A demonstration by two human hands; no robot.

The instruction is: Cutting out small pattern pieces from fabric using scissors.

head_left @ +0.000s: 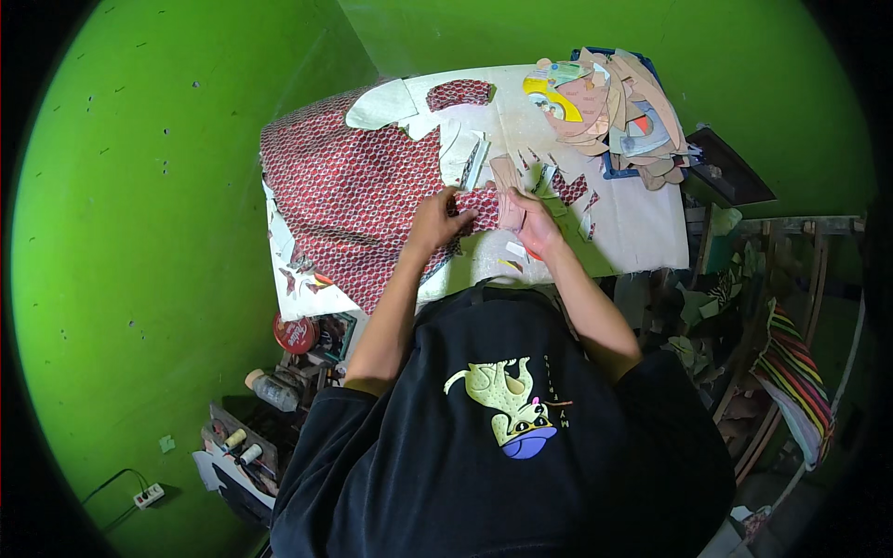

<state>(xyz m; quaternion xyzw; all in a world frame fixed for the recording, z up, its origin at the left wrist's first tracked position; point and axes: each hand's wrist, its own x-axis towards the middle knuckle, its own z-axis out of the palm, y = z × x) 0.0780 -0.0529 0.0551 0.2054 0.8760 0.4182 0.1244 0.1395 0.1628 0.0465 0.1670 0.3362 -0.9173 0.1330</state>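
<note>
1. L hand (437, 221): lies palm down, fingers spread, on the small red patterned fabric piece (479, 206) near the table's front edge. Flat, not clenched; pressing the cloth rather than gripping it.
2. R hand (532, 221): fingers curled round a tan card pattern piece (508, 191), held against the same fabric piece just right of the L hand. Something orange shows under the palm; can't tell what it is.
3. Fabric piece sits between both hands, approx. centre-front of the work table (642, 242), on a pale cover sheet.
4. Large red patterned cloth (349, 200): spread over the table's left half, drooping over the left and front edges, touching the L wrist area.
5. Stack of card templates (609, 107): far right corner of the table, well apart from both hands.
6. Small red scraps (569, 186): just beyond the R hand.
7. Cut red piece (460, 93) on pale paper, far edge.
8. Below the table, left: red round tin (296, 333), thread spools (242, 446).
9. Striped cloth (795, 377) over a wooden frame, right.
</note>
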